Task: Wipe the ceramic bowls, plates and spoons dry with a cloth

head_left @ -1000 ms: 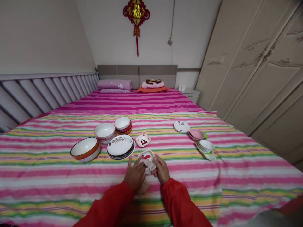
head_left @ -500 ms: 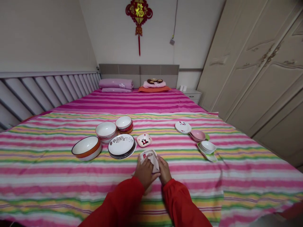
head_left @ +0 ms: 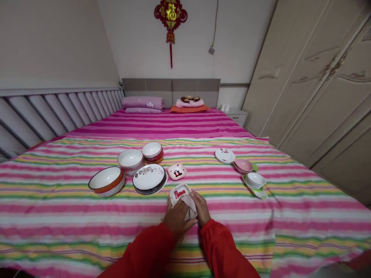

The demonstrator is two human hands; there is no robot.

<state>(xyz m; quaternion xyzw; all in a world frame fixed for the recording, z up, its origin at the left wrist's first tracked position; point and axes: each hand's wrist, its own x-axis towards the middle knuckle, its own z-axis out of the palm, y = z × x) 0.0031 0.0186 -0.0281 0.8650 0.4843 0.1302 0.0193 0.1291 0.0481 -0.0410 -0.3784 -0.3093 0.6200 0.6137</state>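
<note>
A small white dish (head_left: 175, 193) with a red design is held just above the striped sheet, its far part uncovered. My left hand (head_left: 176, 219) presses a pale cloth (head_left: 189, 204) against the dish's near part, fingers closed on the cloth. At the dish's right side, my right hand (head_left: 202, 208) grips the edge, with part of the cloth beside its fingers. Beyond them lies a similar small dish (head_left: 177, 172) with a red and black picture. To the left of the hands stands a stack of plates (head_left: 149, 177) with a floral pattern and dark rims.
Left of centre are a large orange-banded bowl (head_left: 107, 181), white bowls (head_left: 130, 159) and smaller stacked bowls (head_left: 152, 150). On the right sit flowered plates (head_left: 225, 155), a pink bowl (head_left: 243, 165) and small white bowls (head_left: 256, 179) on a green leaf-shaped dish. Everything rests on a bed sheet (head_left: 116, 224).
My left hand has drawn the cloth back toward me, uncovering more of the dish's red design. My right hand keeps its grip. The other dishes stay in place.
</note>
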